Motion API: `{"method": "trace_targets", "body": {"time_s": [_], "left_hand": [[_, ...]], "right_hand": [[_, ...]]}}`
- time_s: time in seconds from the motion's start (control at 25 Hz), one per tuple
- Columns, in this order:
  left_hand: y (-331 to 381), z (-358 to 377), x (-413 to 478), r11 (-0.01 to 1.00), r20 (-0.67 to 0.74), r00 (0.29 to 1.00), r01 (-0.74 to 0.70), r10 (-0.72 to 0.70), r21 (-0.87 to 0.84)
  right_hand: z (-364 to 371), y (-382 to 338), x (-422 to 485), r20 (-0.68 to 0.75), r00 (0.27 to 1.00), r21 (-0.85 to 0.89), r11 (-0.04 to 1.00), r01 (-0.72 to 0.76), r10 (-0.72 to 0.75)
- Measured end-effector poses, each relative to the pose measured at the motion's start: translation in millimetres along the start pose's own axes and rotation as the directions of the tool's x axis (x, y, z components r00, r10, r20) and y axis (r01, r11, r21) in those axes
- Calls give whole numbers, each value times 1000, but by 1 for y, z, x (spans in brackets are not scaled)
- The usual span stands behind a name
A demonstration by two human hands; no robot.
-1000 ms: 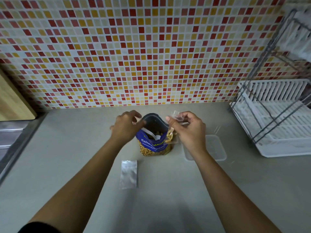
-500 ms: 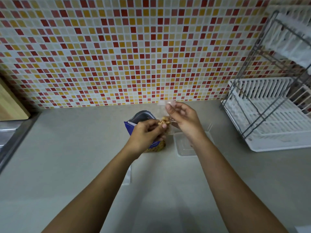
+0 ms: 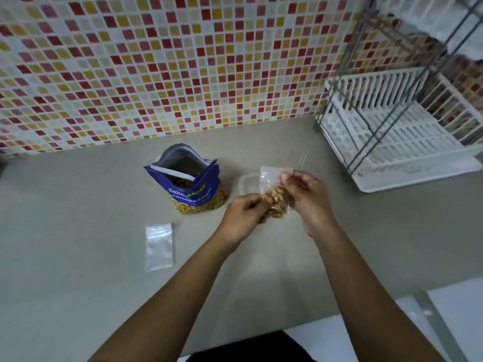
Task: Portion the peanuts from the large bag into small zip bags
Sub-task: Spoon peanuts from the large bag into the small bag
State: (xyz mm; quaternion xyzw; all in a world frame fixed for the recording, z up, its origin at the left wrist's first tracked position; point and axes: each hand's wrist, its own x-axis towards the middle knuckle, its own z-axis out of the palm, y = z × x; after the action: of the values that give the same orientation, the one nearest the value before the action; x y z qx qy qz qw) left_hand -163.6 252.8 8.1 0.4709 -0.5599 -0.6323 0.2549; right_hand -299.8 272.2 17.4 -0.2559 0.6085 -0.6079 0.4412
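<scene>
Peanuts [image 3: 275, 203] fill the lower half of the small zip bag [image 3: 271, 178] I hold above the counter [image 3: 78, 205], just right of the large bag [image 3: 194, 189]. The small bag's long axis runs from me toward the tiled wall [image 3: 183, 61], its clear mouth end pointing away and slightly up, the nut-filled end toward me.

My left hand [image 3: 241, 218] has its fingers curled in, pinching the small bag's lower left edge beside the nuts. My right hand [image 3: 307, 198] pinches the right edge, thumb tip near the clear upper part and fingers curled behind it.

The large bag stands upright on the counter, its mouth gaping upward with a white strip across the opening. Peanuts show inside the mouth and through the lower front.

An unfilled zip bag [image 3: 159, 246] lies flat on the counter nearer me, long axis pointing toward the wall. A clear plastic tub [image 3: 247, 182] sits partly behind the small bag; I cannot tell its contents. A white dish rack [image 3: 405, 142] stands at the right.
</scene>
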Motion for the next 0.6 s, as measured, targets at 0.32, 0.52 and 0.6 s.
{"method": "trace_targets", "body": {"time_s": [0.32,0.52,0.6], "left_hand": [[-74,62,6,939,-52,962,273,-268,209],[-87,89,18,885,-126,951,308,-281,350],[-89,95,19,878,-132,952,307,-277,367]], "right_hand": [[-74,92,17,-192,960,-355,897,-263,206],[-86,107,42,-202,975,-614,763,-201,95],[-89,110,43,-229,971,-656,727,-202,63]]}}
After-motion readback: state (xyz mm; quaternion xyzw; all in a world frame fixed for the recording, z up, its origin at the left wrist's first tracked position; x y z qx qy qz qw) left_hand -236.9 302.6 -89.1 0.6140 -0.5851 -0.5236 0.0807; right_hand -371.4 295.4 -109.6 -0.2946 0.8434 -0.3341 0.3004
